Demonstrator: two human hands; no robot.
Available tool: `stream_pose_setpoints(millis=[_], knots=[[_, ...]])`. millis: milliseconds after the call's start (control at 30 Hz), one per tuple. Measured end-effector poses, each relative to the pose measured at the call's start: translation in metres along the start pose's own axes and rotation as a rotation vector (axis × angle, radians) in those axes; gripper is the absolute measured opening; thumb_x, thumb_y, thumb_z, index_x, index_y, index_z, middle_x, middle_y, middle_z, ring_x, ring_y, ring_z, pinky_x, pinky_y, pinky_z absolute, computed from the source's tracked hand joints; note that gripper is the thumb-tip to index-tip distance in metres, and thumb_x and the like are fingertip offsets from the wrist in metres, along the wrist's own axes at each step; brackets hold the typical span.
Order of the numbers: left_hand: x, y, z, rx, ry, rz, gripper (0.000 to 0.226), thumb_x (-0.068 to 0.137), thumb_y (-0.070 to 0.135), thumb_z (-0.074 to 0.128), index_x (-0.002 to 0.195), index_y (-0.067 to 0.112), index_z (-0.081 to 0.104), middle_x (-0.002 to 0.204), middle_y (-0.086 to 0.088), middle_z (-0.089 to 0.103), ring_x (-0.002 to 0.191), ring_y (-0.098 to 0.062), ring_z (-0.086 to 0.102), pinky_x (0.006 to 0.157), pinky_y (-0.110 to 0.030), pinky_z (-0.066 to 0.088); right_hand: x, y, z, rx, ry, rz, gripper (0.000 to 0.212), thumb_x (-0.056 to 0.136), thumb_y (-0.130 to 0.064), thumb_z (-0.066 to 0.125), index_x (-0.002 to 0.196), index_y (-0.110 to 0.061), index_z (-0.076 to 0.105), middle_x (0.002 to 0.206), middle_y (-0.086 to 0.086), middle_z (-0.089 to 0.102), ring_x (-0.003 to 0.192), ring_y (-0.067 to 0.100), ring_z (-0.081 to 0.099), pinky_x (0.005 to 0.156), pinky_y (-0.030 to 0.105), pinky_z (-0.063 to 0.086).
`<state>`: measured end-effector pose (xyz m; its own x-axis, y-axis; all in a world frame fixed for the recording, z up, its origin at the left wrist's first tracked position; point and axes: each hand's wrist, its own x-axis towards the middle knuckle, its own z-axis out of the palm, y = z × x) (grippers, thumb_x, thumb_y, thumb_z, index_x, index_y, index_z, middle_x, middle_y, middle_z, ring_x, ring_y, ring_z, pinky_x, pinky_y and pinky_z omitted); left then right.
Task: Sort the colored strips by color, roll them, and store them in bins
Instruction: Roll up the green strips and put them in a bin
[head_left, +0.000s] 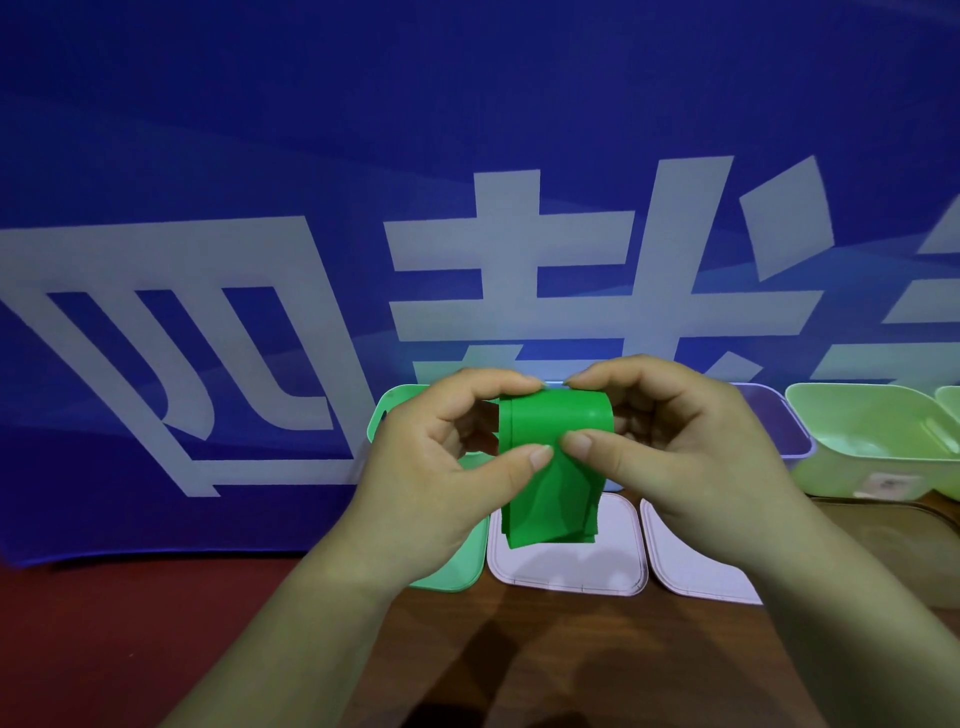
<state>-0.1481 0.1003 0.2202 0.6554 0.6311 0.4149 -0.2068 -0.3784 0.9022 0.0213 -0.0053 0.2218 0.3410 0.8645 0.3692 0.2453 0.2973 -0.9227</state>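
Green and partly rolled, the strip sits at centre view, pinched between the fingers of the left hand and the right hand. Its tail hangs loose toward 6 o'clock. Rolling looks about half done. Storing is not yet done, and the strip likely goes in the green bin at its 9 o'clock.

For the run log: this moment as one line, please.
stage: rolling | left hand: pinches strip | right hand: pinches strip | strip: green, looped, ends hanging | below: white lid

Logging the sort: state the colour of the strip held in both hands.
The flexible strip is plain bright green, clearest in the head view.
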Motion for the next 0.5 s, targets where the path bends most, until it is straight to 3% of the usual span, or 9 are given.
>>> stream_pose_setpoints(millis=[167, 267, 333, 433, 500], knots=[[0.0006, -0.0005, 0.0003, -0.013, 0.002, -0.005, 0.036, 0.076, 0.021, 0.077, 0.111, 0.029, 0.069, 0.108, -0.005, 0.071, 0.103, -0.034, 0.067, 0.087, -0.054, 0.057, 0.0015, -0.0002, 0.0006, 0.004, 0.005, 0.026, 0.050, 0.058, -0.060, 0.083, 0.098, -0.032, 0.072, 0.095, 0.006, 0.072, 0.084, 0.044, 0.062, 0.072, 0.057, 0.056], [0.0009, -0.0014, 0.0006, -0.038, 0.009, -0.023, 0.035, 0.076, 0.021, 0.077, 0.110, 0.027, 0.070, 0.106, -0.007, 0.071, 0.101, -0.034, 0.067, 0.087, -0.056, 0.056, 0.0012, 0.0008, -0.0005, -0.004, -0.010, 0.034, 0.036, 0.063, -0.045, 0.080, 0.096, -0.033, 0.072, 0.092, 0.003, 0.072, 0.083, 0.041, 0.062, 0.069, 0.048, 0.056], [0.0010, -0.0016, 0.0010, -0.054, 0.016, -0.039, 0.036, 0.075, 0.021, 0.078, 0.109, 0.025, 0.070, 0.105, -0.007, 0.072, 0.099, -0.032, 0.068, 0.087, -0.052, 0.057, 0.0012, 0.0019, -0.0014, -0.001, -0.033, 0.042, 0.037, 0.064, -0.045, 0.080, 0.098, -0.033, 0.071, 0.094, 0.002, 0.072, 0.085, 0.036, 0.065, 0.070, 0.040, 0.057], [0.0011, -0.0035, 0.0018, -0.091, 0.034, -0.069, 0.036, 0.074, 0.012, 0.080, 0.109, 0.018, 0.070, 0.102, -0.010, 0.072, 0.097, -0.033, 0.068, 0.085, -0.047, 0.059, 0.0011, 0.0036, -0.0036, -0.036, -0.053, 0.046, 0.052, 0.062, -0.058, 0.082, 0.106, -0.034, 0.068, 0.100, 0.006, 0.071, 0.087, 0.034, 0.067, 0.078, 0.050, 0.058], [0.0007, -0.0050, 0.0028, -0.114, 0.044, -0.085, 0.035, 0.075, 0.010, 0.079, 0.108, 0.017, 0.070, 0.101, -0.013, 0.072, 0.096, -0.038, 0.067, 0.083, -0.042, 0.059, 0.0004, 0.0040, -0.0044, -0.067, -0.074, 0.002, 0.044, 0.068, -0.048, 0.081, 0.108, -0.034, 0.067, 0.107, 0.003, 0.070, 0.093, 0.028, 0.070, 0.083, 0.050, 0.057]])
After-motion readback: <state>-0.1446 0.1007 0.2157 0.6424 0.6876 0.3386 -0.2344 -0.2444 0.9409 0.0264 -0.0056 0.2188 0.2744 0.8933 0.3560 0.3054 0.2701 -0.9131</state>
